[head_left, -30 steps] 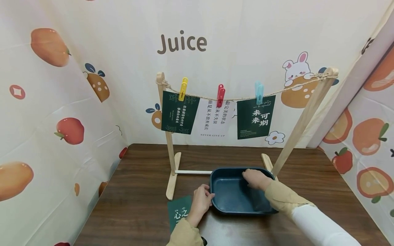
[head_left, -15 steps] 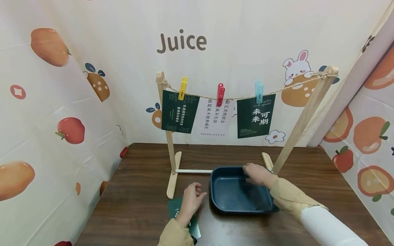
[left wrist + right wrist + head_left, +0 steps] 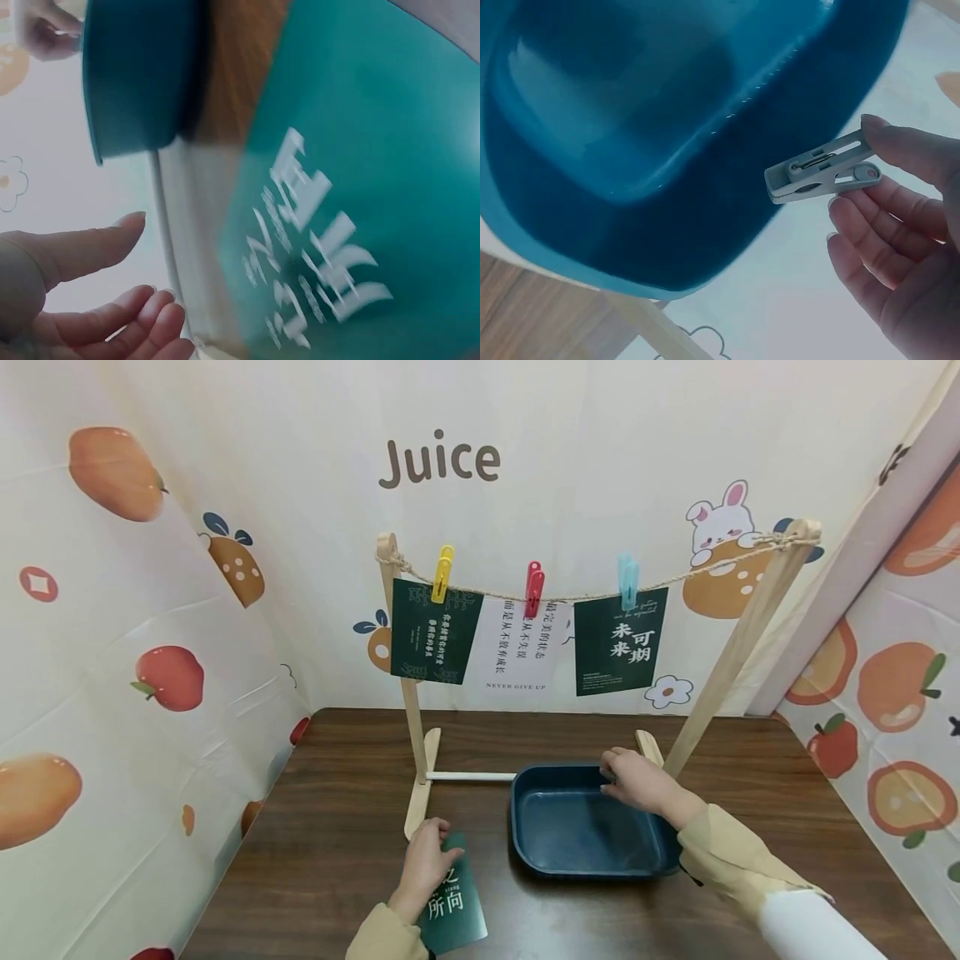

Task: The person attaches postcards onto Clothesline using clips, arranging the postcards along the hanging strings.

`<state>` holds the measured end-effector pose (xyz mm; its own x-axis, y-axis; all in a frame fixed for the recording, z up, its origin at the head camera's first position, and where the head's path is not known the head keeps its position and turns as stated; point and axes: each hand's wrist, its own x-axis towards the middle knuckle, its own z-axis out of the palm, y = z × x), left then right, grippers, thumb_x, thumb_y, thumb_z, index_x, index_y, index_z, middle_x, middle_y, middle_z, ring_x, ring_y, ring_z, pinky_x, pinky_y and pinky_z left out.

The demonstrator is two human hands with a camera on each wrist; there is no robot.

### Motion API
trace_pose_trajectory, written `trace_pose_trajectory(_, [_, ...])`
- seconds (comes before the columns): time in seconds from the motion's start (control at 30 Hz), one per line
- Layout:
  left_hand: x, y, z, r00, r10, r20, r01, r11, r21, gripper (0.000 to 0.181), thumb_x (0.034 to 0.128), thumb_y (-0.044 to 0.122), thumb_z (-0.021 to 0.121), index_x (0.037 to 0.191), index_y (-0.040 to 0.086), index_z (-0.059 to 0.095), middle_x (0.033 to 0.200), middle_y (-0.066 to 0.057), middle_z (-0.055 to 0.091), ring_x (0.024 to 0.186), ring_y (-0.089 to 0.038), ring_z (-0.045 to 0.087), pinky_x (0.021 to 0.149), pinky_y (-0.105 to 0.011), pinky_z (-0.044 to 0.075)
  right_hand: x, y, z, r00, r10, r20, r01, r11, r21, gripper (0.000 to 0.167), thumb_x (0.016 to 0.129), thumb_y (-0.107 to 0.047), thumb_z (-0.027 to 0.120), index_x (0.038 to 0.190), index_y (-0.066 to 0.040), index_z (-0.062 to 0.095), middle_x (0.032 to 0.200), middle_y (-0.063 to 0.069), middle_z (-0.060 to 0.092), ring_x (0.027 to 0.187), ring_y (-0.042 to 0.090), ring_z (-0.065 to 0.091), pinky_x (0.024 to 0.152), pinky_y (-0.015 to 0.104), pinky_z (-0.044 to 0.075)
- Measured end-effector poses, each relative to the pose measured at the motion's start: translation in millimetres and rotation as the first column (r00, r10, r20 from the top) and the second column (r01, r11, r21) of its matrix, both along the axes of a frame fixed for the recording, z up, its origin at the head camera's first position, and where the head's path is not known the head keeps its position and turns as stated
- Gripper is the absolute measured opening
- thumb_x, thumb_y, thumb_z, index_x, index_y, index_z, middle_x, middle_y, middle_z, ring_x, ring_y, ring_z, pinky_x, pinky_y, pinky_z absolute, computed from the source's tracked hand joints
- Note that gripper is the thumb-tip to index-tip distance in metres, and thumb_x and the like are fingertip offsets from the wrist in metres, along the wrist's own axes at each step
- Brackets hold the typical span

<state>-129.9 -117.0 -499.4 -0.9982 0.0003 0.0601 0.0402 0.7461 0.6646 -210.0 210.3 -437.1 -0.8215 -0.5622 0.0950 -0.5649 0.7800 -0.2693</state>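
Note:
My right hand (image 3: 641, 782) is over the back right of a dark blue basin (image 3: 555, 870). In the right wrist view, its thumb and fingers pinch a pale grey clothespin (image 3: 819, 171) by the handle ends, and the clothespin's jaws are closed. On the table to the left lies a green card (image 3: 459, 914) with white characters. My left hand (image 3: 423, 866) hovers over its upper left part, fingers loosely bent and holding nothing. The left wrist view shows that thumb and fingers apart, clear of the card's printed face (image 3: 360, 150).
Behind the basin stands a wooden rack with a left post (image 3: 414, 722), a right post (image 3: 738, 652) and a rope. Yellow (image 3: 442, 574), red (image 3: 534, 589) and light blue (image 3: 628, 582) clothespins hold three cards on the rope. A white rod (image 3: 472, 777) joins the rack's feet.
My left hand has let go of the basin's left rim and moved left and down over the green card. The right hand has risen slightly and shifted right, out of the basin.

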Motion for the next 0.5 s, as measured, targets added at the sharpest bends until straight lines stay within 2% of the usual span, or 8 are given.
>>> trace_pose_trajectory(0.1, [1.3,-7.3,-1.6,0.999,0.035,0.023,-0.035,0.999,-0.035,0.033,0.0651,0.006,0.077,0.09,-0.006,0.057,0.081,-0.012,0.055,0.074,-0.026,0.054,0.065,-0.038,0.046,1.8,1,0.9,1.0,-0.01,-0.023,0.009,0.999,-0.036,0.018,0.075,-0.01,0.07,0.081,-0.004,0.054,0.073,0.001,0.046,0.062,0.009,0.043,0.055,0.026,0.039])
trace_pose_trajectory(0.27, [2.1,-16.0,-5.1,0.996,0.055,0.066,-0.05,0.996,-0.078,0.037,0.0623,0.006,0.079,0.091,-0.005,0.057,0.082,-0.012,0.056,0.075,-0.026,0.055,0.066,-0.039,0.046,5.9,0,1.1,0.998,-0.069,-0.013,0.067,0.991,-0.112,0.02,0.075,-0.013,0.07,0.087,-0.002,0.058,0.078,0.002,0.051,0.067,0.011,0.049,0.06,0.028,0.045])
trace_pose_trajectory(0.5, [3.4,-24.1,-10.7,0.989,0.111,0.098,-0.095,0.983,-0.156,0.043,0.058,0.007,0.081,0.092,-0.005,0.058,0.084,-0.013,0.055,0.076,-0.027,0.055,0.067,-0.043,0.046,12.6,-2,0.1,0.989,-0.145,-0.023,0.133,0.951,-0.279,0.02,0.075,-0.014,0.071,0.087,-0.004,0.059,0.077,0.0,0.053,0.067,0.013,0.05,0.059,0.027,0.044])
